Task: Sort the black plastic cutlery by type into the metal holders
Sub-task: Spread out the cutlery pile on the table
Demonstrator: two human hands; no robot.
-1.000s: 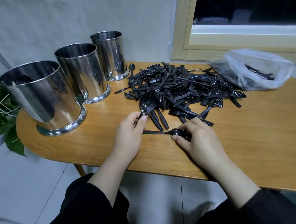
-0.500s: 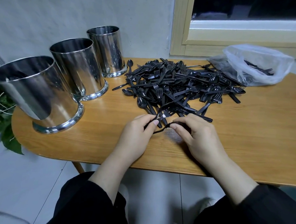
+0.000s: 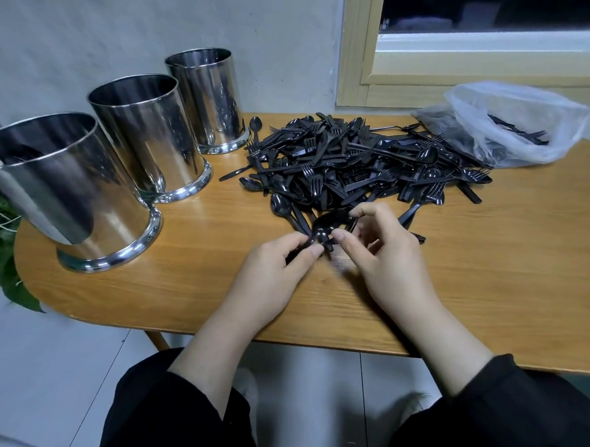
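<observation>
1. Barely begun: big heap of black plastic cutlery [image 3: 362,165] unsorted mid-table, more in the plastic bag [image 3: 517,122].
2. A few pieces visible in the nearest metal holder [image 3: 69,190]; contents of middle holder [image 3: 149,135] and far holder [image 3: 208,98] impossible to tell.
3. Left hand [image 3: 272,275] and right hand [image 3: 387,256] curled, together pinching a black spoon [image 3: 327,223] at the heap's near edge.

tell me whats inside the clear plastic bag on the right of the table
Inside the plastic bag, a few black pieces of cutlery show through, at least one a fork. The crumpled, cloudy plastic hides how many more lie beneath.
</observation>
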